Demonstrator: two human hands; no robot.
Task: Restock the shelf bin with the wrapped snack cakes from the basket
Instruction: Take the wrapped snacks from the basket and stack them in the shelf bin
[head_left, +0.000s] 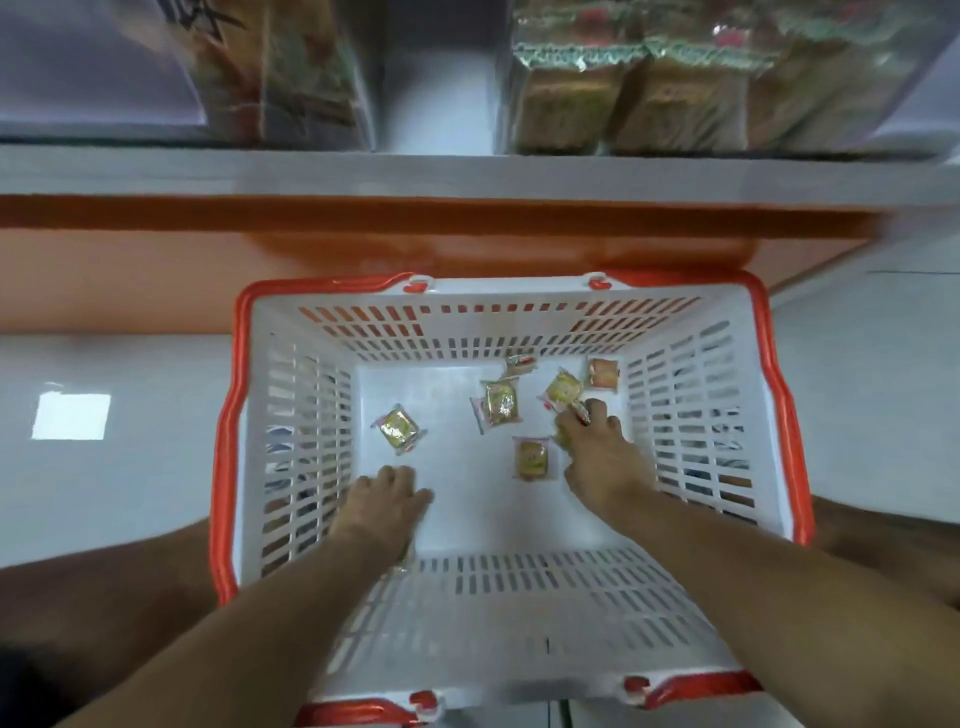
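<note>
A white basket with an orange rim (779, 395) stands on the floor below me. Several wrapped snack cakes lie on its bottom: one at the left (398, 429), a pair in the middle (500, 402), one nearer me (531, 458), others at the far right (603, 373). My right hand (602, 457) reaches down inside and its fingers pinch a wrapped cake (563, 391) at the right. My left hand (387, 501) is low in the basket with fingers curled; a bit of wrapper seems to show beneath its wrist. The clear shelf bin (691, 93) above holds stacked cakes.
A white shelf edge (467, 176) with an orange band under it runs across above the basket. Another clear bin (270, 73) with packaged goods stands at the upper left. Pale glossy floor tiles lie on both sides of the basket.
</note>
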